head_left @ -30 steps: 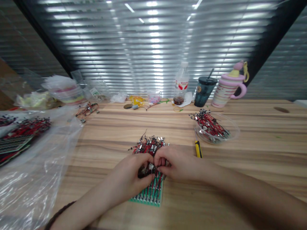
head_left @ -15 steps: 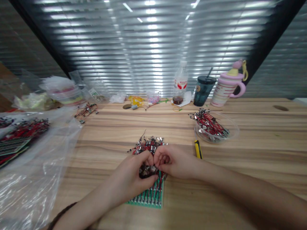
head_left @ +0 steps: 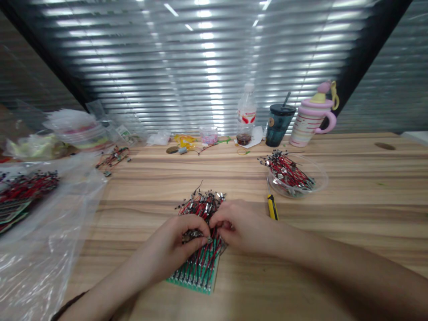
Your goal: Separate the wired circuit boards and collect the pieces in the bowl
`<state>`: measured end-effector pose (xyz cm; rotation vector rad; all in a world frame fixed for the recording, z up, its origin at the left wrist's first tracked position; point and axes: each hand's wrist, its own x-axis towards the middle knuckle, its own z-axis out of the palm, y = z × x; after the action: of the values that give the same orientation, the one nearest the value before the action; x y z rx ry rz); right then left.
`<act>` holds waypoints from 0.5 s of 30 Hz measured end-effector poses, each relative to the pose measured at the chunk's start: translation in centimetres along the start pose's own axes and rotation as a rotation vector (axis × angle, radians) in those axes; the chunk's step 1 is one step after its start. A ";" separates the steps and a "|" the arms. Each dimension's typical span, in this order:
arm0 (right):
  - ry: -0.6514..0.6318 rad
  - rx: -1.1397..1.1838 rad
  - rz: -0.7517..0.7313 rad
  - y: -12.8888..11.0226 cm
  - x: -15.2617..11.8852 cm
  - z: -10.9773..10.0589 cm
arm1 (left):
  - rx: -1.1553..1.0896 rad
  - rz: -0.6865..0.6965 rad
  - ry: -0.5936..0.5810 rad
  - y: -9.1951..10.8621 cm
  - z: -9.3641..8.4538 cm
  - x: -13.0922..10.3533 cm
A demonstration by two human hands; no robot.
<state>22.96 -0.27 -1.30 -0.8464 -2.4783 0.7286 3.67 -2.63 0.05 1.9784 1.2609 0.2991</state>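
Note:
A green circuit board (head_left: 192,281) lies on the wooden table, with rows of red and black wires (head_left: 199,206) fanned over it and tipped with small metal and black parts. My left hand (head_left: 187,238) is over the board's left side, thumb and index finger pinched on a small metal part (head_left: 209,240). Further small metal pieces show inside its curled fingers. Close beside it on the right, my right hand (head_left: 236,225) is closed over the wires, fingertips together; what they pinch is too small to make out.
A yellow screwdriver (head_left: 272,207) and a clear bowl (head_left: 321,180) of wired parts lie right. Behind stand a bottle (head_left: 246,117), dark cup (head_left: 280,127) and pink mug (head_left: 306,122). Plastic sheeting (head_left: 43,267) and more wired boards (head_left: 16,207) are left.
My left thumb and index finger have closed from a wider curl onto a small metal part. The right hand has shifted slightly, and the whole view has moved a little.

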 end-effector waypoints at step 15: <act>-0.003 -0.078 -0.017 -0.9 -0.4 0.1 | -0.035 -0.180 -0.118 0.6 -1.5 -0.1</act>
<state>22.83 -1.18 -0.91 -0.8520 -2.5281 0.6313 3.19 -2.12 1.57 1.8114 1.3365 0.1131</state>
